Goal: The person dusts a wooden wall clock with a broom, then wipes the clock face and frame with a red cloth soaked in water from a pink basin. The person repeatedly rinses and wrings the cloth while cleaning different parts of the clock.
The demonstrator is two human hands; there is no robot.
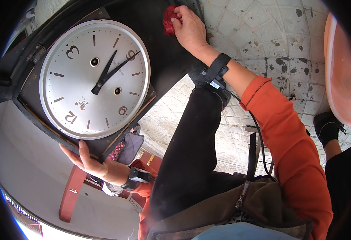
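A black wooden pendulum clock case [163, 57] lies tilted across the upper left, resting near my left knee. Its round silver dial [73, 63] has a metal rim, black hands [106, 75] and two winding holes. My left hand [93, 162] grips the case's top edge beside the 12, thumb on the front; some fingers are hidden behind the frame. At the far end, my right hand [190, 28] pinches a crumpled red cloth [168, 21] against the dark lower part of the case. A metal hinge [37, 55] shows on the case's left side.
At the right edge stands a pink plastic basin [340, 72] on the paved floor [253, 36], which has dark spots. A black shoe [326, 127] is just below it. A red post [73, 192] and a grey padded item [130, 148] show beyond my left arm. A black cable [257, 129] runs along my right sleeve.
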